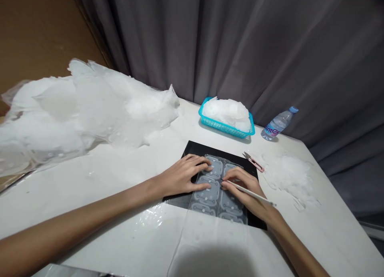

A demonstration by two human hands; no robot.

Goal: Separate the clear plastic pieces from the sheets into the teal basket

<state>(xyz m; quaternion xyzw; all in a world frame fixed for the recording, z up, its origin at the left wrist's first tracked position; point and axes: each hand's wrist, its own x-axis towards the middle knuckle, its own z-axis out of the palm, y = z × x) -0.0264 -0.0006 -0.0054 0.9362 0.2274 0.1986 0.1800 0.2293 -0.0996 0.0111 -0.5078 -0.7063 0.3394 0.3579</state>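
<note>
Fingers [232,173] pinch a slim rod [255,195] (right hand [251,183]); left fingers [198,161] splay on translucent sheeting [207,194].

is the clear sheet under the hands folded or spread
Spread: the clear sheet lies flat across the black mat, its rounded shapes visible between left hand and right hand.

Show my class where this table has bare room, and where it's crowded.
The white tabletop shows bare between the turquoise basket and black mat, and between the right forearm and the table's right edge. Crowded: the mat, under left hand, right hand and clear sheet; back left, under the white heap; around the thread snips and scraps.
</note>
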